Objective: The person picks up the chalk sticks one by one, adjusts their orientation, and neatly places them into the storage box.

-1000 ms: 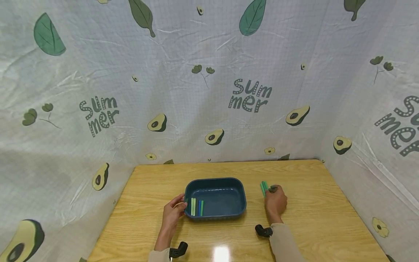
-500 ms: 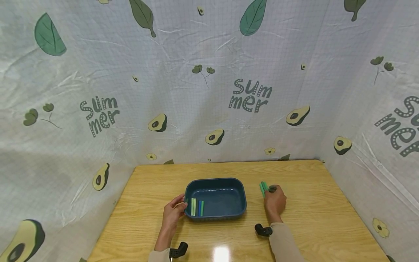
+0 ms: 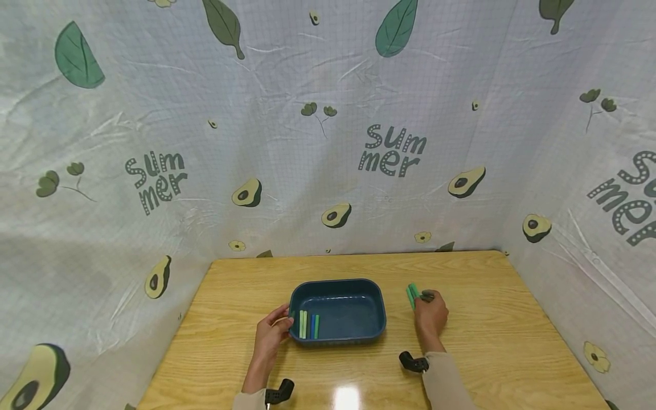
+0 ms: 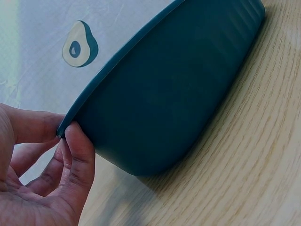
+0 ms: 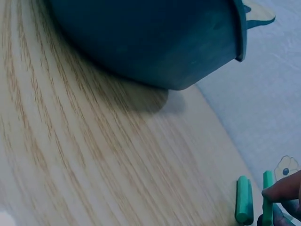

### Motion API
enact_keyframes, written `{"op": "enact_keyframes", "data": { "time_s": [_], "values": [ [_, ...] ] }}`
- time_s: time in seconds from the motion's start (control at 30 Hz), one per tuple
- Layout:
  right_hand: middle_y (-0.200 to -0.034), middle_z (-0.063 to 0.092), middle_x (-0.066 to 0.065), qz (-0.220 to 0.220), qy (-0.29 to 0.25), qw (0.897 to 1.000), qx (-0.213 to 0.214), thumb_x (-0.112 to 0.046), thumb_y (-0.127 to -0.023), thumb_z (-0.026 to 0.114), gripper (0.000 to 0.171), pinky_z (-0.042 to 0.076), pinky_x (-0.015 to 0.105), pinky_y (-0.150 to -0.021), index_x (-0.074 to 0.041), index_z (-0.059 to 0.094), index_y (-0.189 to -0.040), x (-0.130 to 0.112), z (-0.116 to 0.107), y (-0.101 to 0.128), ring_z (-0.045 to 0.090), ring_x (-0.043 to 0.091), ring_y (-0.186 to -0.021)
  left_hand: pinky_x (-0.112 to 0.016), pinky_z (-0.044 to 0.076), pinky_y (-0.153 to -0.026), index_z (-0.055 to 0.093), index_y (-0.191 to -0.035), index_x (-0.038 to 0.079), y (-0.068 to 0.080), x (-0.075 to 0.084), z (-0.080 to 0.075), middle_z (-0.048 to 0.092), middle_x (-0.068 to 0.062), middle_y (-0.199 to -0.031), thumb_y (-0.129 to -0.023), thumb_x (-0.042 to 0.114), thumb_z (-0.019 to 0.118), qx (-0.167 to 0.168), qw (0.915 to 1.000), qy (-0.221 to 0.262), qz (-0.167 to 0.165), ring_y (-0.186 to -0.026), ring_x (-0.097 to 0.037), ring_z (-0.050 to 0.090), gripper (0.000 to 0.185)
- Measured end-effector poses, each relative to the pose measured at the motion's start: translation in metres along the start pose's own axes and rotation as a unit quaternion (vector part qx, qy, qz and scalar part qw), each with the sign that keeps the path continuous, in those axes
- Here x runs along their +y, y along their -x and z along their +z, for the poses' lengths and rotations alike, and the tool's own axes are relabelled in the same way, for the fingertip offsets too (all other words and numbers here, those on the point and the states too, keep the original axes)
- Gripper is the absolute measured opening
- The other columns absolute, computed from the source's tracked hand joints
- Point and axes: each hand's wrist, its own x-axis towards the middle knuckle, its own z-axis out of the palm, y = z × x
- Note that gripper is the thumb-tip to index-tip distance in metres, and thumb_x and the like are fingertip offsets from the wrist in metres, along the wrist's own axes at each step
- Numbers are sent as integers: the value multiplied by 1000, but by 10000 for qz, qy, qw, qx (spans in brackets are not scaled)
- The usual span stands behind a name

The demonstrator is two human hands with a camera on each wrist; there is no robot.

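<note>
My left hand (image 3: 270,336) pinches the rim of a dark blue rectangular basin (image 3: 353,340) at its left end, thumb and fingers on either side of the rim in the left wrist view. Inside the basin, two pale green sticks (image 3: 303,324), a blue stick (image 3: 312,327) and a green stick (image 3: 316,327) lie side by side near the left end. To the basin's right, my right hand (image 3: 431,315) pinches a green chalk-like stick (image 5: 267,197). Beside it, a pair of green sticks (image 5: 242,200) lies on the table. Part of the right hand is cut off in the right wrist view.
The wooden table (image 3: 492,341) extends around the basin. Behind and along the sides hangs a white curtain (image 3: 287,148) printed with avocados and leaves. A small black wrist camera (image 3: 413,362) sits on the right wrist, and another camera (image 3: 280,391) on the left.
The right hand has shifted very slightly left beside the green sticks. The left hand and the basin stay in place.
</note>
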Motion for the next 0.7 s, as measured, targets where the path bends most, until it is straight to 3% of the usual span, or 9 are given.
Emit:
{"op": "enact_keyframes", "data": {
  "time_s": [0.17, 0.43, 0.7],
  "values": [
    [-105, 69, 23, -95, -255, 9996, -65, -11, -85, 63, 29, 48, 42, -77, 0, 65, -112, 1, -3, -2, 66, 37, -94, -30, 53, -69, 53, -137, -6, 7, 10, 0, 53, -25, -125, -91, -1, 61, -97, 9999, 43, -24, -84, -11, 59, 46],
    [-106, 68, 21, -250, -494, 9983, -157, -11, -88, 66, 27, 45, 24, -70, 0, 65, -113, -2, -15, -7, 67, 32, -94, -27, 52, -66, 54, -138, -1, -1, -5, -1, 54, -20, -123, -92, 4, 63, 13, 10000, 20, 64, -84, -8, 59, 47],
    [-107, 68, 21, -416, -491, 9977, -190, -9, -89, 67, 27, 42, 12, -65, 1, 64, -114, -4, -27, -12, 61, 13, -84, -28, 53, -67, 53, -138, -1, -4, -6, -1, 54, -19, -125, -92, 3, 63, -1, 10000, 34, 7, -83, -7, 59, 47]
  ]
}}
